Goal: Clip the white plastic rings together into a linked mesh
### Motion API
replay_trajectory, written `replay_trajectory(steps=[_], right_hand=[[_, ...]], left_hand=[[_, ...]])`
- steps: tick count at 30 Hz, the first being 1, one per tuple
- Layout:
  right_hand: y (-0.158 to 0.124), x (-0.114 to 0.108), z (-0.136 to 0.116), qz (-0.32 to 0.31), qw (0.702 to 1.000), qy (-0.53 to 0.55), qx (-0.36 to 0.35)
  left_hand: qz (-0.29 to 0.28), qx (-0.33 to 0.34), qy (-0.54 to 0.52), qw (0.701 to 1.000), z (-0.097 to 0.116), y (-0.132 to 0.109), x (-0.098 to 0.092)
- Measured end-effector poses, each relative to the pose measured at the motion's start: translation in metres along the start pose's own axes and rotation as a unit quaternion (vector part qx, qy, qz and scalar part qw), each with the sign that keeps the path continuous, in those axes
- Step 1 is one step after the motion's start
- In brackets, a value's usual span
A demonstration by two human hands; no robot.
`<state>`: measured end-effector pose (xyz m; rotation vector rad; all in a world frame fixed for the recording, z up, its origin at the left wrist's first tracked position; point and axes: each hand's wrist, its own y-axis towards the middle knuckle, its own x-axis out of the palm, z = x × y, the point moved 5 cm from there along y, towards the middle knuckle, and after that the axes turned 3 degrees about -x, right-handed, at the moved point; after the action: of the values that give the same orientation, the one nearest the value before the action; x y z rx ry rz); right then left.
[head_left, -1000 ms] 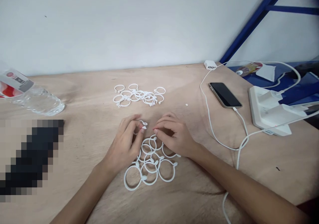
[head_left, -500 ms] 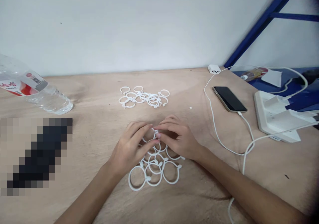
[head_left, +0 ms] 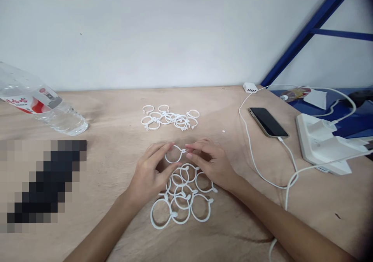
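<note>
A white plastic ring with a small clasp (head_left: 174, 154) is held up above the table by my left hand (head_left: 151, 170), its thumb and fingers around the ring's left side. Level with the clasp, my right hand (head_left: 211, 159) has its thumb and index fingertips slightly apart. Those fingertips are very close to the clasp; whether they touch it is hard to tell. Below both hands lies a near group of similar white rings (head_left: 161, 227), several overlapping. A far group of white rings (head_left: 152, 128) rests beyond my hands.
On the left lie a clear plastic bottle (head_left: 70, 118) and a blurred dark area. To the right are a phone (head_left: 268, 122) on a white cable (head_left: 247, 137), a power strip (head_left: 309, 145) with plugs, and a small white block (head_left: 250, 87). Behind the wooden table (head_left: 116, 145) stands a white wall.
My right fingertips have parted and drawn slightly right from the clasp. The held ring now shows whole, shifted a little left and up from the near group. The view has tilted slightly.
</note>
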<state>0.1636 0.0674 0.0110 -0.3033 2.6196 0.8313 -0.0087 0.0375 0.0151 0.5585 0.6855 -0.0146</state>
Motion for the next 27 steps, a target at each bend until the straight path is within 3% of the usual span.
replay_trajectory(steps=[5,21,27], right_hand=[[-0.0014,0.0038,-0.0032,-0.013,0.999,-0.004,-0.044],[-0.0025,0.0038,-0.0051,-0.033,0.999,-0.025,-0.028],[-0.0045,0.0052,-0.0070,-0.043,0.996,-0.054,-0.058]], left_hand=[[-0.021,0.017,-0.002,1.000,0.0015,-0.0013,0.0029],[-0.050,-0.007,-0.019,0.999,0.0019,-0.0012,0.0038],[-0.048,0.006,-0.016,0.999,0.0029,-0.0011,0.0036]])
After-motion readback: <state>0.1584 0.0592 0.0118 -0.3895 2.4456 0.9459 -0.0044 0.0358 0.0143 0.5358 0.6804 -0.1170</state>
